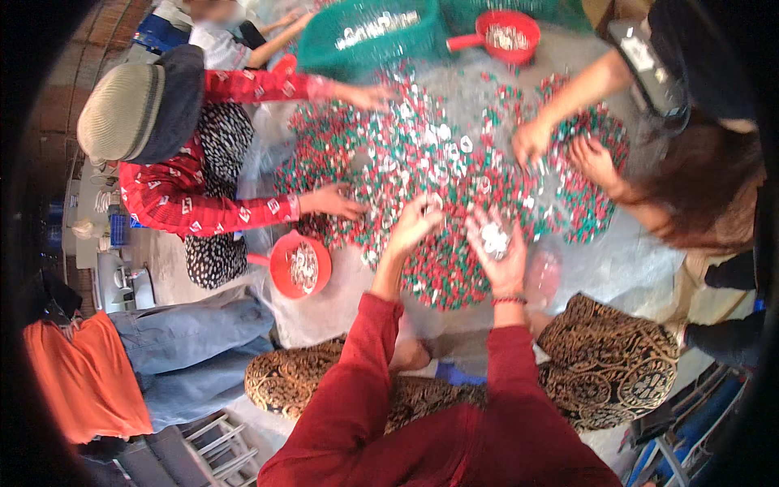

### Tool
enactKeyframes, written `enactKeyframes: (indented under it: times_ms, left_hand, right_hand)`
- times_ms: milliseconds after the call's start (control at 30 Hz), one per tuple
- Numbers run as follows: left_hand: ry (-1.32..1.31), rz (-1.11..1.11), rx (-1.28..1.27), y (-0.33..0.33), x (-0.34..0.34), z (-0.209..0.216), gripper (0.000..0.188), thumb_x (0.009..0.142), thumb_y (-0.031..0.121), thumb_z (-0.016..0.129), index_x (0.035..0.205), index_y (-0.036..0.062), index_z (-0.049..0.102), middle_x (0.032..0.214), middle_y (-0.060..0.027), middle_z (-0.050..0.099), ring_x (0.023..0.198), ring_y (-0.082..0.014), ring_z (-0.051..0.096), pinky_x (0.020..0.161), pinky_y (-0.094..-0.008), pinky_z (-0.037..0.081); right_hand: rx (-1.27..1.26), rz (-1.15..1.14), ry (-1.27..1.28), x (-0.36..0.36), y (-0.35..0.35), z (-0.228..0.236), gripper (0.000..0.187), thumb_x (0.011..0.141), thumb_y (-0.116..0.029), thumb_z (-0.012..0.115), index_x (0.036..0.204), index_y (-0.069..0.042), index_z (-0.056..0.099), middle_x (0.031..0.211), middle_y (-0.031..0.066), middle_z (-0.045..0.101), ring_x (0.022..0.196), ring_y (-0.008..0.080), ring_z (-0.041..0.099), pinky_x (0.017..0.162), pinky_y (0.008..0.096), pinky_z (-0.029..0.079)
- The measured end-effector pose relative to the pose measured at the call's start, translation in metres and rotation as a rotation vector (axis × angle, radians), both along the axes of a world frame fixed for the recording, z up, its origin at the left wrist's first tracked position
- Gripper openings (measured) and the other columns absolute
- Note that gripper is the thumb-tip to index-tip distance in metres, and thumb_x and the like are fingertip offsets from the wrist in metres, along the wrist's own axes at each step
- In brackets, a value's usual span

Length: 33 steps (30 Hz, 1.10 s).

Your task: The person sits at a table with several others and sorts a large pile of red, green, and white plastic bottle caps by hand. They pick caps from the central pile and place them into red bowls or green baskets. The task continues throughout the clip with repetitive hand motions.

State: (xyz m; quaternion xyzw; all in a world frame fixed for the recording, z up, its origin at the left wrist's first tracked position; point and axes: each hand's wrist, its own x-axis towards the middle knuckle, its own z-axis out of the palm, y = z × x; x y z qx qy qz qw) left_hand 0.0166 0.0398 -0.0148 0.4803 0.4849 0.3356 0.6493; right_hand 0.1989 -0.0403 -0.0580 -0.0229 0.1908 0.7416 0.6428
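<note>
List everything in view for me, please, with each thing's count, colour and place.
Small loose pieces: too many to count, red, green and white, spread mid-picture
Cluster of pieces: one, white, right of centre
Round handled bowls: at least two, red, left of centre and top
Rounded basket: one clearly seen, green, top
Knitted cap: one, beige, upper left
Co-workers: at least three, red, white and dark clothes, left, top left, right
Cloth garment: one, orange, lower left
Denim jeans: one pair, blue, beside it
Patterned trousers: one pair, black and gold, bottom
Left hand: one, bare, over the pieces
Right hand: one, bare, bearing the white cluster
Bracelet: one, dark red, right wrist
</note>
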Motion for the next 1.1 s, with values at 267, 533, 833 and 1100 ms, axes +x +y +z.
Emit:
enactKeyframes:
  times_ms: [267,533,833,1100]
  left_hand:
    - [0.692,-0.349,0.708,-0.043,0.029,0.019,0.024,0.066,0.010,0.064,0.088,0.0050,0.056,0.088,-0.0141,0.053,0.086,-0.0333,0.053,0.078,-0.0403,0.045]
    - [0.549,0.194,0.611,-0.025,0.002,0.051,0.013,0.079,0.011,0.064,0.091,0.0049,0.063,0.091,-0.0133,0.060,0.087,-0.0296,0.058,0.077,-0.0375,0.047]
    - [0.791,0.503,0.394,-0.008,-0.072,-0.012,0.012,0.076,0.008,0.068,0.087,0.0041,0.065,0.084,-0.0125,0.059,0.077,-0.0271,0.059,0.070,-0.0368,0.048]
    - [0.744,0.529,0.358,-0.006,-0.068,-0.015,0.012,0.077,0.004,0.065,0.089,0.0047,0.064,0.085,-0.0117,0.058,0.078,-0.0265,0.059,0.069,-0.0357,0.048]
  right_hand:
    - [-0.127,0.239,-0.343,-0.046,-0.007,-0.021,0.040,0.093,-0.039,0.045,0.111,-0.006,0.059,0.108,0.0080,0.063,0.099,0.0207,0.060,0.086,0.0378,0.049]
    - [-0.288,0.298,-0.066,-0.037,0.012,-0.060,0.026,0.087,-0.026,0.053,0.101,-0.007,0.061,0.099,0.0165,0.062,0.087,0.0298,0.058,0.063,0.0349,0.055]
    - [-0.412,-0.004,-0.159,-0.005,0.235,-0.012,0.035,0.086,-0.036,0.052,0.101,-0.005,0.058,0.089,0.0110,0.062,0.087,0.0315,0.058,0.077,0.0473,0.052]
    - [0.069,0.012,-0.348,0.095,0.423,0.173,0.077,0.092,-0.037,0.045,0.143,-0.002,-0.001,0.148,0.0271,-0.005,0.134,0.0497,0.003,0.101,0.0689,0.026]
